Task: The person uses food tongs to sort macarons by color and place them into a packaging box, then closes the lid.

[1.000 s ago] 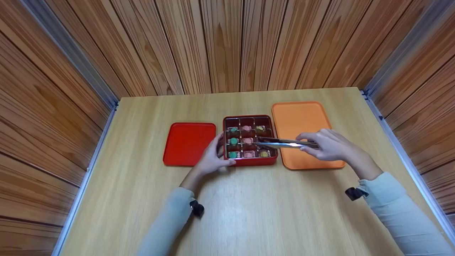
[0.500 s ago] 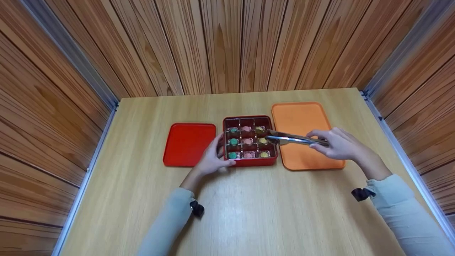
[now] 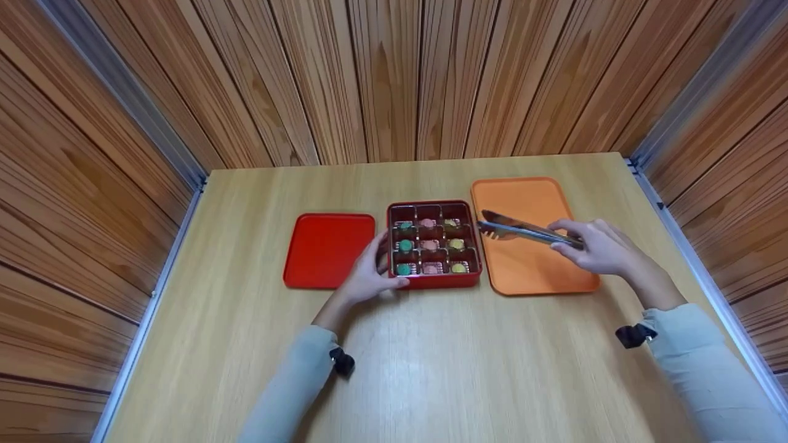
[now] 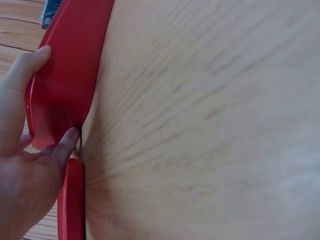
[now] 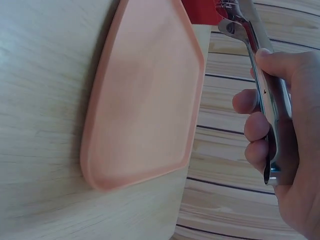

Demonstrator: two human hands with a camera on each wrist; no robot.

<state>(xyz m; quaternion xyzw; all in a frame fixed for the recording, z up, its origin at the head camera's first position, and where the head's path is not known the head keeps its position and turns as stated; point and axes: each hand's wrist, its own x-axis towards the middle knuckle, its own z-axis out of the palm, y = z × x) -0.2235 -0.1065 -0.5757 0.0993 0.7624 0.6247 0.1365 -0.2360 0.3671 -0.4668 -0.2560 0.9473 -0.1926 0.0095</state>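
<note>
A red box [image 3: 434, 282] with a three-by-three grid holds several green, pink and yellow sweets [image 3: 430, 245]. My left hand [image 3: 374, 271] grips its near left corner, thumb on the front wall; in the left wrist view the thumb and a finger of the left hand [image 4: 30, 150] clasp the red box [image 4: 67, 85]. My right hand [image 3: 585, 243] holds metal tongs [image 3: 520, 229], whose tips carry nothing and hover over the left edge of the orange tray [image 3: 529, 271]. In the right wrist view the right hand [image 5: 285, 150] wraps the tongs [image 5: 260, 65] above the orange tray [image 5: 145, 100].
A red lid [image 3: 328, 249] lies flat just left of the box. The wooden table [image 3: 431, 369] is boxed in by plank walls at the back and both sides. A corner of the red box [image 5: 202, 10] shows beyond the tray.
My right hand drew the tongs out of the box and rightward to above the orange tray. A yellow sweet now shows in the middle right compartment. The left hand stayed put.
</note>
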